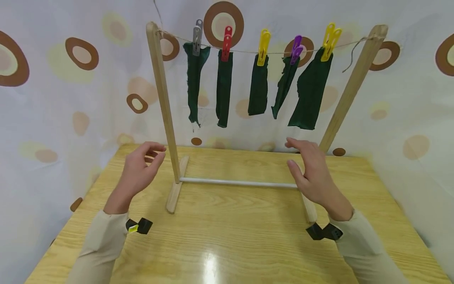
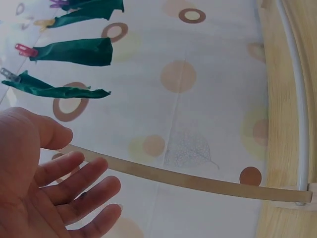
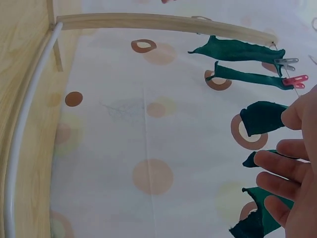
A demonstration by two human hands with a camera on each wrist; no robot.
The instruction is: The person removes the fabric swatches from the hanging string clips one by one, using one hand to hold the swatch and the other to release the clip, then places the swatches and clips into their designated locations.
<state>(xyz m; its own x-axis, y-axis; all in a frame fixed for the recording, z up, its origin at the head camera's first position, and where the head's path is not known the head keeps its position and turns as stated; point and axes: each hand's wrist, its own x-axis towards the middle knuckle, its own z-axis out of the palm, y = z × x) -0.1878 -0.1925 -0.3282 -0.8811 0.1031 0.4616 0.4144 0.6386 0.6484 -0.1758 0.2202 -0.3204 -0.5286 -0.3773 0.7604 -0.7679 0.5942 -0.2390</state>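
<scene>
Several dark green cloth strips hang from a string [image 1: 244, 51] between two wooden posts. A grey clothespin [image 1: 197, 37] holds the leftmost cloth [image 1: 194, 83], and a red clothespin [image 1: 226, 44] the one beside it. Farther right are a yellow clothespin [image 1: 263, 47], a purple clothespin [image 1: 296, 50] and yellow clothespins [image 1: 331, 42] over the widest cloth [image 1: 312, 90]. My left hand [image 1: 143, 167] is held in the air beside the left post [image 1: 163, 98], fingers loosely bent and holding nothing. Near the right post [image 1: 352, 88] my right hand [image 1: 312, 173] hovers below the cloths, also holding nothing.
The rack stands on a wooden table [image 1: 227, 228], with a white rod [image 1: 237, 182] joining its wooden feet [image 1: 173, 197]. Behind it hangs a white curtain [image 1: 88, 118] with brown ring patterns. A loose string end [image 1: 352, 55] dangles by the right post.
</scene>
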